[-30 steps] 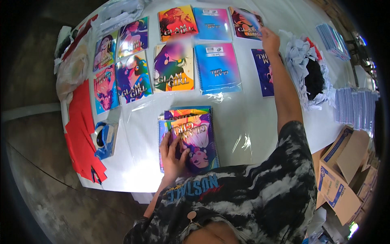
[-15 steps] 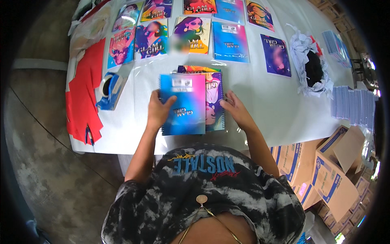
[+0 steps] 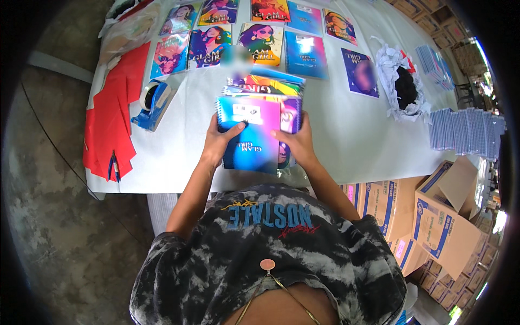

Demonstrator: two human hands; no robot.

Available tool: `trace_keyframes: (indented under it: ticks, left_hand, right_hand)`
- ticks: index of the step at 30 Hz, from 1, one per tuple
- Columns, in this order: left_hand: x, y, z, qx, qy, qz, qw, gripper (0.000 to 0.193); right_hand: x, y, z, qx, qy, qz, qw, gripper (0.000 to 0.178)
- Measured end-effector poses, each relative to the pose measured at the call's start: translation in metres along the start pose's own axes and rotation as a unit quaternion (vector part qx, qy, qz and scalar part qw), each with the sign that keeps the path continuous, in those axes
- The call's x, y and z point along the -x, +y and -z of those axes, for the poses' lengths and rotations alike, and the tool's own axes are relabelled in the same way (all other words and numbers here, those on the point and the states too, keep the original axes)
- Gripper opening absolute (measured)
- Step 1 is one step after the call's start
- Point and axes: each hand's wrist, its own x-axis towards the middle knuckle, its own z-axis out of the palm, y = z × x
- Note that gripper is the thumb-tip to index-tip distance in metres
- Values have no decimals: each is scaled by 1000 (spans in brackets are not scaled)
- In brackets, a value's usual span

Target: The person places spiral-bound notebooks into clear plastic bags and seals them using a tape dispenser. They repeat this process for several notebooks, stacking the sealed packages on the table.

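Close in front of me is an uneven stack of spiral notebooks, topped by a blue-and-pink notebook [image 3: 252, 146] with a white label. From under its right side shows a purple notebook [image 3: 291, 115], and more colourful covers [image 3: 268, 85] stick out past the far edge. My left hand [image 3: 221, 140] is closed on the stack's left edge, thumb on the top cover. On the right edge my right hand [image 3: 297, 140] grips too, its thumb reaching onto the top cover. The fingers under the stack are hidden.
Several notebooks [image 3: 210, 46] lie in rows across the white table [image 3: 189, 135]. To the left are a blue tape dispenser [image 3: 153, 105], red sheets [image 3: 111, 119] and pens [image 3: 114, 167]. Rightward are crumpled white wrapping [image 3: 385, 81], notebook piles [image 3: 466, 131] and open cartons [image 3: 441, 216].
My right hand has moved left from beside the stack and closed on it. More covers now show beyond the stack's far edge, and the top notebook sits slightly farther right.
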Motion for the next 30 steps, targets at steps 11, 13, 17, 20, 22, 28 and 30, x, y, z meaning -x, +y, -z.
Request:
trace_keyframes:
  ticks: [11,13,17,20,22,28,30]
  left_hand:
    - [38,2,-7,-36,-113,-177,977,102]
    - [38,-5,-4,5,-89,-216,972,100]
    - [27,-28,0,9,-81,-249,965,100]
    - [34,-39,-5,-8,-72,-173,982,101]
    - [28,-43,2,-18,-90,-178,980,101]
    - [16,-77,10,-31,-102,-206,973,82]
    - [11,-84,19,-115,-118,-190,968,70]
  right_hand:
    - [20,-9,15,3,-75,137,988,99]
    - [20,-12,16,-42,-74,158,984,101]
    - [19,4,16,-143,-53,171,973,104]
    - [21,14,13,-67,-9,142,987,111]
    - [20,15,11,-58,16,138,989,113]
    - [21,25,16,-103,-64,106,987,101]
    - [17,51,24,-19,-84,128,988,98]
